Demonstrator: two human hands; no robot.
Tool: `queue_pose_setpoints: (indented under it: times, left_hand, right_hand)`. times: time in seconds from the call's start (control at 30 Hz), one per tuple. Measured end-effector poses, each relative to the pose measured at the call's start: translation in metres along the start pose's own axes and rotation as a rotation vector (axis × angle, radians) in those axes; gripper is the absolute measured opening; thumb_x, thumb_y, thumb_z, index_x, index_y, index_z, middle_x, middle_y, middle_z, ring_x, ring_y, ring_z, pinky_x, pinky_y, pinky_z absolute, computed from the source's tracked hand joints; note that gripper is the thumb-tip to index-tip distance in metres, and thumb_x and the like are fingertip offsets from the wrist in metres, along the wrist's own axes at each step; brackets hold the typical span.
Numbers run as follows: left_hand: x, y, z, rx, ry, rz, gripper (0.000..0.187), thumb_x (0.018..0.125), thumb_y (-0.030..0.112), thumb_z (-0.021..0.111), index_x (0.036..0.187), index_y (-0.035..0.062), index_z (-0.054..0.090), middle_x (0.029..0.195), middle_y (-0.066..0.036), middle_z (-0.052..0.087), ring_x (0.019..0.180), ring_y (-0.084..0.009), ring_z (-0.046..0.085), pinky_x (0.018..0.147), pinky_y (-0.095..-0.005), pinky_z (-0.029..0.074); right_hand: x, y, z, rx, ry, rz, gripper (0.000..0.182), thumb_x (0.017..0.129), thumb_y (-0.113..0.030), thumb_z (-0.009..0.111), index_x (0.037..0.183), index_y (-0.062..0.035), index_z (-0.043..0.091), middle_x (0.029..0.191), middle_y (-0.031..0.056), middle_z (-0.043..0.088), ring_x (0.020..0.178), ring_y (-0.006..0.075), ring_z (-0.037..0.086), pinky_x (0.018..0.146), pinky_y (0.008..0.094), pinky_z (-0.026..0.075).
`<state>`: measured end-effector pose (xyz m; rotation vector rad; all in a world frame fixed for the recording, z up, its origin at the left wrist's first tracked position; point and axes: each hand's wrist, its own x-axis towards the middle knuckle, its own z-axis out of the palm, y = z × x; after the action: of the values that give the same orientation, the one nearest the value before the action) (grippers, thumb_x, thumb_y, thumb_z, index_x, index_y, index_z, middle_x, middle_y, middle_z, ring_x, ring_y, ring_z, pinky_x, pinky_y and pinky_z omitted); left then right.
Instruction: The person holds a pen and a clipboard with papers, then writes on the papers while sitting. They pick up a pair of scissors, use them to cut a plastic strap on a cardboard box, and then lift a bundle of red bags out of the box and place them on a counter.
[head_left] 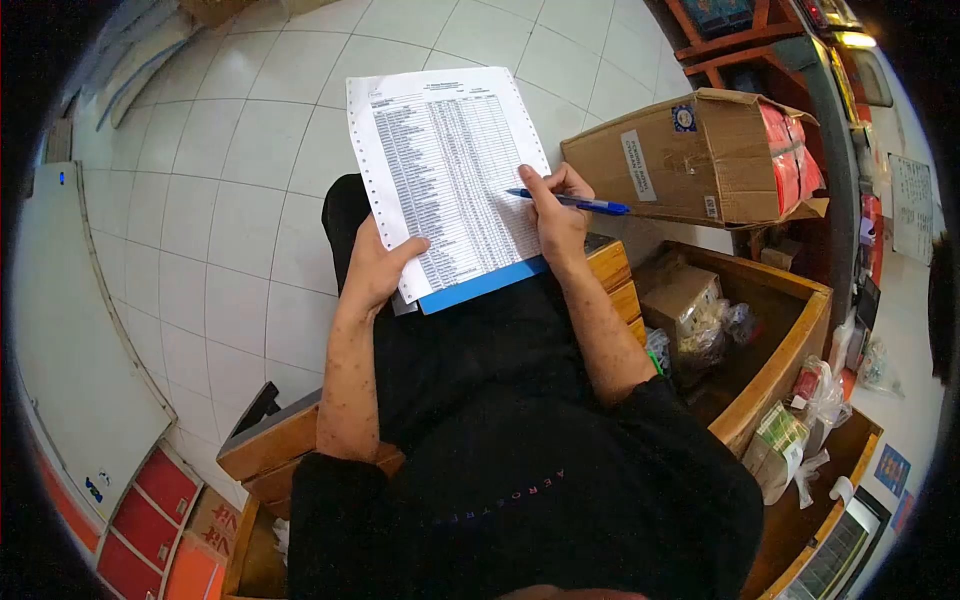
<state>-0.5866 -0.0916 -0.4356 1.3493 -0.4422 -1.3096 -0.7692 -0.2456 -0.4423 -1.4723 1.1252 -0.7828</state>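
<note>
A printed paper sheet point(450, 180), with rows of text and punched holes down its left edge, rests over the person's lap. Beneath its lower edge a blue board or folder point(485, 286) shows. My left hand point(385, 262) holds the sheet's lower left side, thumb on top and the other fingers hidden underneath. At the right edge of the sheet, my right hand point(560, 215) is closed around a blue pen point(600, 206), whose tip points left over the printed columns.
A cardboard box point(670, 165) with red contents lies at the upper right. Below it, an open wooden drawer point(770, 380) holds a smaller box and plastic bags. Wooden drawers point(270, 455) stand at the lower left, near red drawer fronts point(155, 505). White floor tiles point(235, 220) extend to the left.
</note>
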Motion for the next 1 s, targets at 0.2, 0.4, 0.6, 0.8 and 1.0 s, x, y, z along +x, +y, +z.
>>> queue_pose_setpoints:
  times: [0.2,0.4,0.6,0.8,1.0]
  left_hand:
    - [-0.002,0.007,0.006,0.002,0.004,0.014,0.045,0.075,-0.004,0.06,0.118,-0.0096,0.047,0.111,-0.018,0.061,0.097,-0.0231,0.061,0.085,-0.0326,0.048]
    - [-0.005,0.006,0.007,-0.007,0.006,0.052,0.046,0.075,-0.005,0.059,0.118,-0.009,0.047,0.11,-0.017,0.061,0.096,-0.0223,0.061,0.085,-0.032,0.048]
    - [-0.003,0.004,0.008,-0.02,0.006,0.067,0.046,0.075,-0.005,0.06,0.119,-0.01,0.047,0.11,-0.018,0.061,0.095,-0.0243,0.061,0.084,-0.0327,0.049]
    - [-0.003,0.006,0.008,-0.012,0.026,0.043,0.045,0.074,-0.006,0.058,0.118,-0.009,0.047,0.111,-0.018,0.061,0.097,-0.0226,0.061,0.085,-0.0316,0.048]
    - [-0.002,0.005,0.006,0.001,0.016,0.053,0.044,0.074,-0.006,0.058,0.117,-0.0087,0.048,0.11,-0.018,0.061,0.095,-0.0231,0.061,0.084,-0.0317,0.048]
  right_hand:
    - [-0.001,-0.018,0.008,0.068,0.083,0.065,0.029,0.087,-0.021,0.066,0.067,-0.0034,0.056,0.055,-0.0017,0.049,0.051,0.0055,0.044,0.045,0.0228,0.033]
    - [-0.004,0.01,0.003,-0.139,0.178,0.0,0.033,0.081,-0.016,0.065,0.057,0.001,0.052,0.049,0.0014,0.046,0.049,0.0073,0.037,0.046,0.03,0.03]
    - [0.0,0.012,0.005,-0.26,0.261,-0.086,0.025,0.073,-0.008,0.054,0.054,0.0039,0.043,0.044,0.0055,0.033,0.046,0.0088,0.033,0.045,0.0333,0.027]
    - [0.0,0.016,0.007,-0.195,0.258,-0.043,0.029,0.073,-0.01,0.055,0.051,0.0018,0.039,0.044,0.0013,0.033,0.046,0.0079,0.032,0.044,0.0321,0.026]
    - [-0.001,0.013,0.007,-0.206,0.206,-0.054,0.028,0.073,-0.009,0.055,0.051,0.0009,0.04,0.046,0.0001,0.034,0.048,0.0073,0.032,0.044,0.0319,0.025]
